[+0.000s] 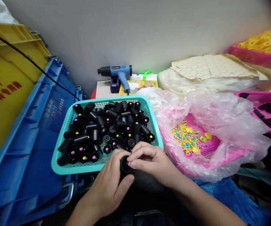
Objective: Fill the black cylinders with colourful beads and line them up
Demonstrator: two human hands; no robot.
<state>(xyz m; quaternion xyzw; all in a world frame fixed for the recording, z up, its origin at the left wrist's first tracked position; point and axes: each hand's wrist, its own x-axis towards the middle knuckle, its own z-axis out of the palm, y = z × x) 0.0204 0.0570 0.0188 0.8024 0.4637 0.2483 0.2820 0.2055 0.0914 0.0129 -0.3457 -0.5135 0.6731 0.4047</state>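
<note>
My left hand (109,185) is wrapped round a short black tube (125,164), held with its open end toward me just in front of the teal basket (62,157). My right hand (153,161) rests on top of the tube, its fingertips pinched at the tube's mouth on something too small to make out. The basket holds several black tubes (107,128), many with pink or yellow dots on their ends. To the right, a pink tray (212,147) lined with a clear plastic bag carries small coloured beads (187,136) and a few yellow pieces.
Blue crate (31,141) and yellow crate (3,81) lean at the left, a black cable across them. A blue heat gun (118,73) stands by the wall. Cream sheets (208,70), a pink basket of yellow rings (262,47) and another pink basket of black parts (267,113) lie right.
</note>
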